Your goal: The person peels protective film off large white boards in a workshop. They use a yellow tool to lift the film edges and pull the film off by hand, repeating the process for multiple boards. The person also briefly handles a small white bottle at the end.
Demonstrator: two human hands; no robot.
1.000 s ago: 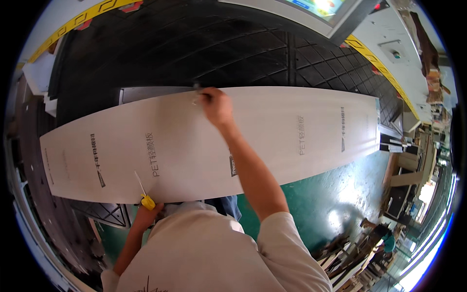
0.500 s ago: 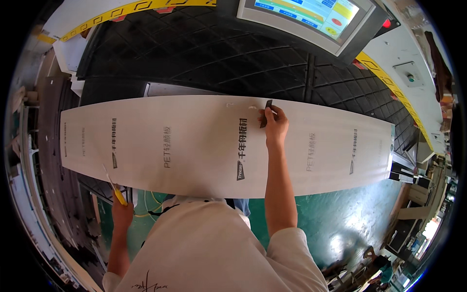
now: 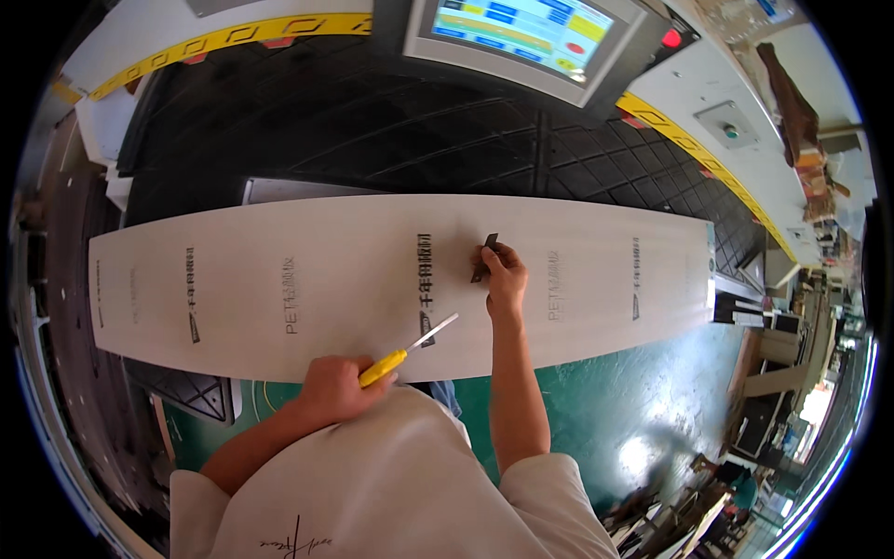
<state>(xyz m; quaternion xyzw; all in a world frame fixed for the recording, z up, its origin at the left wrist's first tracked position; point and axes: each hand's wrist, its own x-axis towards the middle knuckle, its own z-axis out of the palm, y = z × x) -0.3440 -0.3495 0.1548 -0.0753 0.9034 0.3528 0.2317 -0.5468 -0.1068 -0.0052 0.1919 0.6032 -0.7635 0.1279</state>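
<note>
A long white board (image 3: 354, 279) with printed dark lettering lies across the view in front of me. My left hand (image 3: 340, 387) is closed around the yellow handle of a tool with a slim, bare metal blade (image 3: 384, 365). The blade points up and right over the board's near edge; its exact kind is unclear. My right hand (image 3: 506, 279) pinches a small dark flat strip (image 3: 485, 257) just over the board, right of the middle lettering. Whether the strip touches the board I cannot tell.
Behind the board is a black quilted-pattern machine bed (image 3: 372, 130), edged by a yellow strip (image 3: 233, 37). A touch screen (image 3: 521, 37) stands at the far side, with a red button (image 3: 671, 38) beside it. Green floor (image 3: 596, 401) shows below the board; dark stacked sheets (image 3: 70, 307) are at left.
My left hand has swung up and right, bringing the yellow-handled tool from the board's left near edge to its middle. My right hand has drawn the dark strip nearer. The whole view has shifted.
</note>
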